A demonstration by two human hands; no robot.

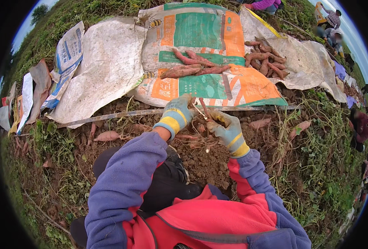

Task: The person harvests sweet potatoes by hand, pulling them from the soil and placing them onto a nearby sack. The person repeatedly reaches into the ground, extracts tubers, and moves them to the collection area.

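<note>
Right hand at root, sweet potatoes on flat sack.

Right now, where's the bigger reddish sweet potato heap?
Head view, upper right: the heap lies along the orange-green sack's right edge, beyond your gloved right hand.

Blue-grey gloves with yellow bands; purple sleeves; white, green and orange sack; reddish sweet potatoes; brown soil.
</note>
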